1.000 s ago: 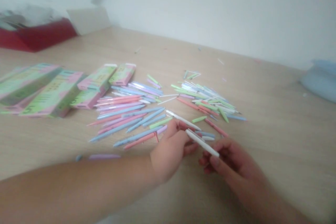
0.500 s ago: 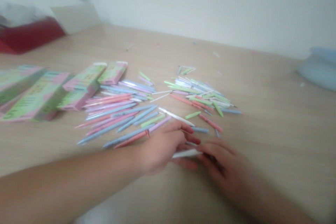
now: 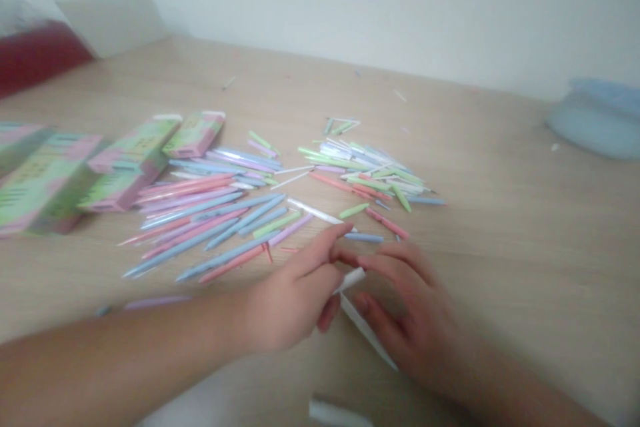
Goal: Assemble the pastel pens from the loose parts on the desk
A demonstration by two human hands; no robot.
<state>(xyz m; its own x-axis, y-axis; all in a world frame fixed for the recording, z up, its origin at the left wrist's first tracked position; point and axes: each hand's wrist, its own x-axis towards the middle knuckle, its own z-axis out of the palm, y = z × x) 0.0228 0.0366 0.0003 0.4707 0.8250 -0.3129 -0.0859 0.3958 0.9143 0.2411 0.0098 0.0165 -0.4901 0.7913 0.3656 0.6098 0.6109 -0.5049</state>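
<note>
Left grip (image 3: 296,301) clamped on white pen piece (image 3: 353,279), we see.
Right grip (image 3: 425,320): we can't tell; pens (image 3: 215,204) lie beyond.

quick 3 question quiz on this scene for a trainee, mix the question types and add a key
1. Multiple choice: What colour is the piece poking out from the left hand toward the right hand?
a) green
b) white
c) red

2. True or false: The pink-and-green boxes lie left of the pale blue object.

3. Fill in the blank: The red container is cut off by the picture's ____ edge.

Key: 1. b; 2. true; 3. left
</note>
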